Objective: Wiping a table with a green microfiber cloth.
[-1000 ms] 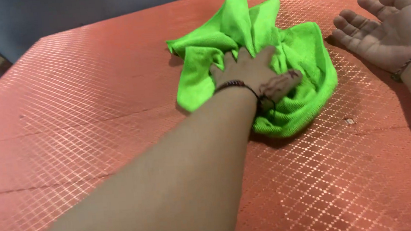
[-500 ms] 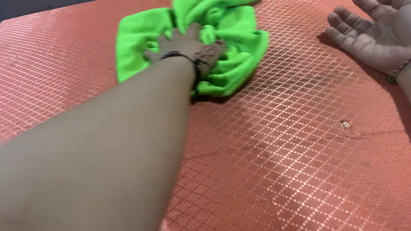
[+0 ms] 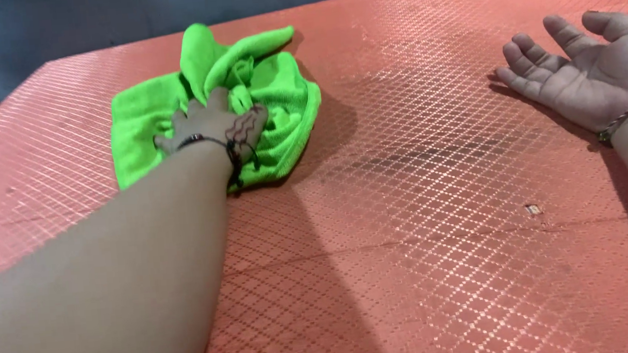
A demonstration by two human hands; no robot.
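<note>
On the far left part of the surface, the left hand presses palm-down on a crumpled bright green microfibre cloth, fingers bunched into its folds. Well off to the right, the right hand lies palm-up, fingers spread, holding nothing. Everything sits on an orange-red tabletop with a shiny diamond grid pattern.

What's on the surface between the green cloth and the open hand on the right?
Nothing: in the head view, only bare orange patterned surface, with a darker streak, separates the green cloth from the right hand.
</note>
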